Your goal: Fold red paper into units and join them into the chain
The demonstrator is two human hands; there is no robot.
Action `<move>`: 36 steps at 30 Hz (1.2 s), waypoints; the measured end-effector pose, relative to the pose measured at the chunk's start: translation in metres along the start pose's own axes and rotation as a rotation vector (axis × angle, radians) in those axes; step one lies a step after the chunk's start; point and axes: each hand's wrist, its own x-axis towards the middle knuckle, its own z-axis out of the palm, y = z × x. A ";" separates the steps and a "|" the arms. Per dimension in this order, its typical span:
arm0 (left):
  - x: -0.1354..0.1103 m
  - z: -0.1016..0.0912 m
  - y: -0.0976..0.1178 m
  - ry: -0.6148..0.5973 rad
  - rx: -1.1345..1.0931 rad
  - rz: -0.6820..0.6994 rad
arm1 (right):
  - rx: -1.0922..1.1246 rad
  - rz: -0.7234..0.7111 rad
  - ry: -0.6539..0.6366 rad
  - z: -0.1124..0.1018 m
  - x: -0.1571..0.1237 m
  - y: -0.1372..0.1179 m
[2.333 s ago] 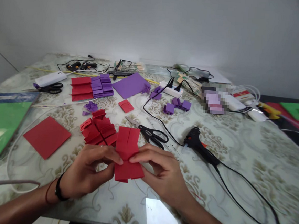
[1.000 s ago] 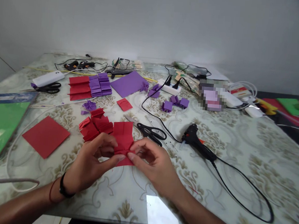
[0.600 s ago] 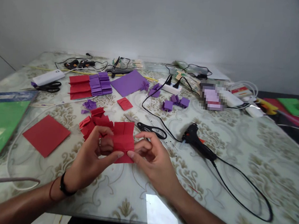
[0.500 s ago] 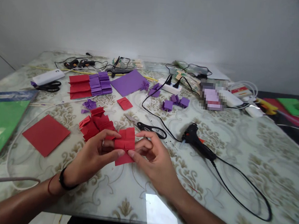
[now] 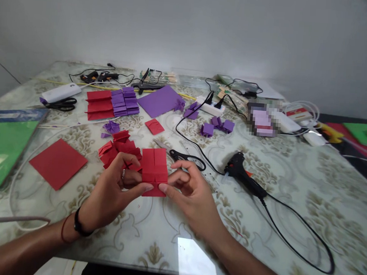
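Note:
Between my two hands is a folded piece of red paper [image 5: 155, 163], upright, with creases across it and a seam down its middle. My left hand [image 5: 116, 187] pinches its lower left edge, thumb in front. On the lower right edge, the thumb and fingers of my right hand [image 5: 190, 193] grip it the same way. Just behind my left hand lies a heap of folded red paper pieces [image 5: 114, 149]. Scissors with black handles [image 5: 186, 158] rest beyond my right fingers. A flat red paper square [image 5: 58, 164] lies left of my left hand.
A black glue gun [image 5: 244, 176] lies at right, its cord looping toward the front edge. Farther back are purple folded pieces [image 5: 207, 130], a purple sheet [image 5: 161, 102], a power strip [image 5: 209, 105] and a phone [image 5: 263, 120]. Green paper [image 5: 4, 153] in plastic sits far left.
The upper part of the red paper, folded down before, now stands up flatter and taller. Both hands keep their pinch on its lower edges.

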 end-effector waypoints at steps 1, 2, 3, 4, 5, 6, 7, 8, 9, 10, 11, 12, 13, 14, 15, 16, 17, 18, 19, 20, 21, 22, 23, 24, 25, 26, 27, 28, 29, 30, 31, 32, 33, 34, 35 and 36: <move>0.000 0.000 0.000 0.000 0.001 0.003 | 0.006 0.012 -0.005 -0.001 0.001 0.000; 0.000 -0.001 0.000 0.000 0.004 0.004 | 0.003 0.024 -0.017 -0.001 0.001 -0.001; 0.000 -0.001 0.000 -0.003 0.009 0.008 | -0.008 0.037 -0.041 -0.002 0.002 -0.002; 0.000 -0.001 0.000 -0.010 0.019 0.011 | -0.026 0.051 -0.076 -0.002 0.002 -0.003; 0.000 -0.001 0.000 -0.019 0.034 0.014 | -0.049 0.066 -0.115 -0.003 0.002 -0.005; -0.001 -0.002 0.000 -0.030 0.051 0.016 | -0.073 0.081 -0.149 -0.003 0.002 -0.006; -0.001 -0.002 0.000 -0.039 0.062 0.020 | -0.094 0.092 -0.173 -0.003 0.002 -0.006; -0.002 -0.002 0.000 -0.046 0.062 0.023 | -0.107 0.098 -0.183 -0.003 0.002 -0.006; -0.003 -0.002 -0.001 -0.050 0.054 0.024 | -0.112 0.099 -0.177 -0.003 0.001 -0.006; -0.003 -0.003 -0.001 -0.054 0.036 0.027 | -0.111 0.094 -0.162 -0.002 0.001 -0.006; -0.004 -0.004 -0.002 -0.060 0.014 0.032 | -0.106 0.084 -0.146 -0.002 0.001 -0.006; -0.005 -0.005 -0.002 -0.069 -0.009 0.037 | -0.098 0.072 -0.135 -0.002 0.001 -0.005; -0.006 -0.006 -0.003 -0.085 -0.028 0.042 | -0.089 0.061 -0.128 -0.002 0.000 -0.005; -0.007 -0.007 -0.003 -0.103 -0.045 0.053 | -0.080 0.053 -0.123 -0.003 0.000 -0.005; -0.007 -0.009 -0.003 -0.123 -0.061 0.066 | -0.072 0.045 -0.119 -0.003 0.000 -0.005; -0.007 -0.010 -0.003 -0.141 -0.076 0.078 | -0.065 0.039 -0.112 -0.003 0.000 -0.005; -0.007 -0.011 -0.002 -0.154 -0.089 0.087 | -0.059 0.032 -0.103 -0.003 0.000 -0.006; -0.007 -0.012 -0.002 -0.161 -0.100 0.088 | -0.055 0.027 -0.093 -0.003 0.000 -0.006; -0.006 -0.012 -0.001 -0.165 -0.106 0.081 | -0.052 0.021 -0.084 -0.003 -0.001 -0.006; -0.005 -0.012 -0.001 -0.174 -0.106 0.065 | -0.051 0.016 -0.081 -0.003 -0.001 -0.006; -0.004 -0.012 0.000 -0.196 -0.100 0.044 | -0.050 0.015 -0.084 -0.003 -0.001 -0.006; -0.003 -0.012 0.000 -0.224 -0.090 0.027 | -0.045 0.013 -0.093 -0.003 -0.002 -0.006; -0.002 -0.012 0.000 -0.253 -0.074 0.015 | -0.036 0.010 -0.106 -0.003 -0.002 -0.006; -0.001 -0.012 0.000 -0.272 -0.052 0.016 | -0.025 0.008 -0.120 -0.003 -0.002 -0.006; -0.001 -0.012 0.000 -0.277 -0.025 0.029 | -0.014 0.005 -0.134 -0.002 -0.002 -0.005; 0.000 -0.013 0.000 -0.265 0.006 0.054 | -0.005 0.000 -0.149 -0.002 -0.002 -0.006; 0.000 -0.013 0.000 -0.242 0.041 0.087 | 0.002 -0.004 -0.162 -0.002 -0.002 -0.006; -0.001 -0.013 0.000 -0.220 0.078 0.125 | 0.008 -0.010 -0.174 -0.001 -0.002 -0.006; -0.001 -0.013 0.000 -0.204 0.114 0.161 | 0.014 -0.016 -0.184 0.000 -0.002 -0.007; -0.002 -0.013 0.001 -0.190 0.148 0.197 | 0.019 -0.026 -0.190 0.000 -0.003 -0.008; -0.003 -0.012 0.001 -0.176 0.178 0.235 | 0.022 -0.037 -0.190 0.001 -0.003 -0.008; -0.004 -0.012 0.002 -0.160 0.205 0.274 | 0.022 -0.045 -0.185 0.002 -0.003 -0.009; -0.004 -0.011 0.002 -0.142 0.226 0.312 | 0.020 -0.051 -0.177 0.002 -0.003 -0.009; -0.005 -0.010 0.002 -0.124 0.243 0.344 | 0.016 -0.053 -0.172 0.003 -0.003 -0.009; -0.005 -0.009 0.003 -0.114 0.256 0.357 | 0.013 -0.054 -0.168 0.003 -0.003 -0.009; -0.005 -0.009 0.003 -0.117 0.259 0.353 | 0.011 -0.056 -0.168 0.003 -0.003 -0.009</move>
